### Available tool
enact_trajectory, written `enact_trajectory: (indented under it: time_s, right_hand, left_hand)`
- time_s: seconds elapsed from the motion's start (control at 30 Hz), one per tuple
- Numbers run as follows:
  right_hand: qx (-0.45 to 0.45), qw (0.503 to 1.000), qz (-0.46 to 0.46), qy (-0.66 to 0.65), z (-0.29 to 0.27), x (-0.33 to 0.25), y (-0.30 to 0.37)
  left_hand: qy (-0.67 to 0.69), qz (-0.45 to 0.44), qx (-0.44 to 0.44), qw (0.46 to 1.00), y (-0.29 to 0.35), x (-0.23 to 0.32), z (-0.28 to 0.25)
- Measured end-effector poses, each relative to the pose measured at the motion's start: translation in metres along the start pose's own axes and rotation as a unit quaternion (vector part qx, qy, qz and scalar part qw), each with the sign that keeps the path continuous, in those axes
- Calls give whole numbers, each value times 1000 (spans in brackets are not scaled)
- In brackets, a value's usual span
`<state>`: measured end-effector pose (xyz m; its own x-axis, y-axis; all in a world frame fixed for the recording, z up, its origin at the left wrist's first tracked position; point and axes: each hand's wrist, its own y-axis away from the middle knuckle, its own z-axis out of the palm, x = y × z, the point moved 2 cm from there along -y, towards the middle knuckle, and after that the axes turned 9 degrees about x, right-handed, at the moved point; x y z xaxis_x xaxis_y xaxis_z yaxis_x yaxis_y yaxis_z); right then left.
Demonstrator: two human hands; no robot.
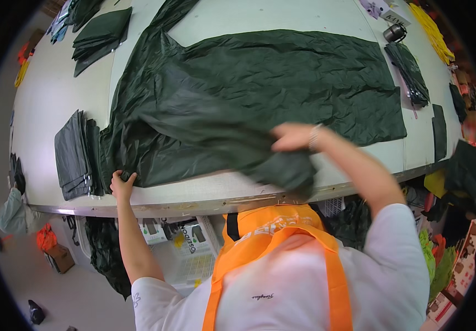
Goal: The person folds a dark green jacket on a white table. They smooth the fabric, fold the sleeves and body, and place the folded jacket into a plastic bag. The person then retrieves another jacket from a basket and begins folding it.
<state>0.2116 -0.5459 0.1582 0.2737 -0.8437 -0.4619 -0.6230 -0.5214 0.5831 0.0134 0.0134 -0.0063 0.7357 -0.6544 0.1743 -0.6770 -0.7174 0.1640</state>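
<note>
A thin dark green garment (282,77), perhaps a raincoat, lies spread and wrinkled across the table, with one sleeve-like strip running toward the far edge. At its near left corner, my left hand (121,185) pinches the fabric between thumb and fingers. My right hand (296,137), a band on its wrist, grips a loose part of the same garment right of the middle. That part is lifted and smeared by motion, its end hanging over the table's near edge. The fingertips of my right hand are partly hidden by fabric and blur.
Folded dark green stacks lie at the near left (72,157) and far left (102,33). A folded dark bundle (409,71), a black cylindrical object (395,33) and yellow fabric (431,33) are at the right. White crates (210,237) stand under the table edge (194,208). Another person's sleeve (12,212) shows at far left.
</note>
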Motion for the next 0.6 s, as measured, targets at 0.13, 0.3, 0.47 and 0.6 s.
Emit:
enact_trajectory:
  time_s: [0.13,0.3,0.47,0.6]
  right_hand:
    - [125,962,195,142,-66,58,-15]
    - [508,832,97,201,-26,70,-2]
    - [603,760,227,-84,23,109,53]
    - [550,789,265,-72,20,118,49]
  left_hand:
    - [-13,6,48,999,-51,-17,-25]
    - [-162,49,34,985,-41,0,-74]
    - [185,474,49,860,52,165,-100]
    - [-37,470,76,878,61,248,-35]
